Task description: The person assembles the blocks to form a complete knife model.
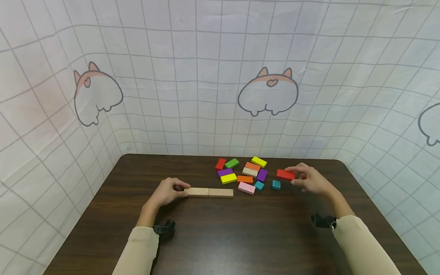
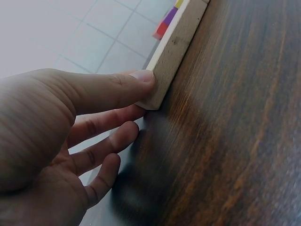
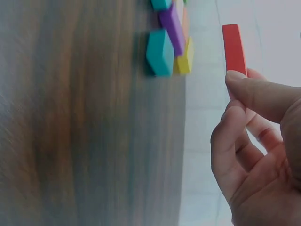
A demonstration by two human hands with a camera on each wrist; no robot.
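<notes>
Backdrop (image 1: 185,126): white cloth with a gray grid and cartoon corgi rumps (image 1: 268,95), rising beyond both hands and along their outer sides.
Desk (image 1: 240,244): dark wood grain, beneath both hands.
Left hand (image 1: 167,191): grasping the outer end of a plain wooden block (image 1: 198,192), thumb on its near side.
Plain row: a second wooden block (image 1: 221,193) meets the first end to end, extending from the left hand toward the right.
Right hand (image 1: 307,180): grasping a red block (image 1: 285,174) between thumb and fingers, its free end pointing toward the left hand's side.
Lone teal block (image 1: 276,185): just left of the right hand's fingertips, nearer the wearer than the held red piece.
Cluster, far part: between the hands, a smaller red block (image 1: 220,164), green block (image 1: 232,163) and far yellow block (image 1: 259,162).
Cluster, middle: left purple block (image 1: 225,172), upper orange block (image 1: 252,166), pale wooden block (image 1: 249,172), right purple block (image 1: 262,175).
Cluster, near part: near yellow block (image 1: 228,178), lower orange block (image 1: 245,179), pink block (image 1: 246,188), clustered teal block (image 1: 259,185).
Sleeves (image 1: 137,248): cream, behind both hands, with black wrist straps (image 1: 165,228).
</notes>
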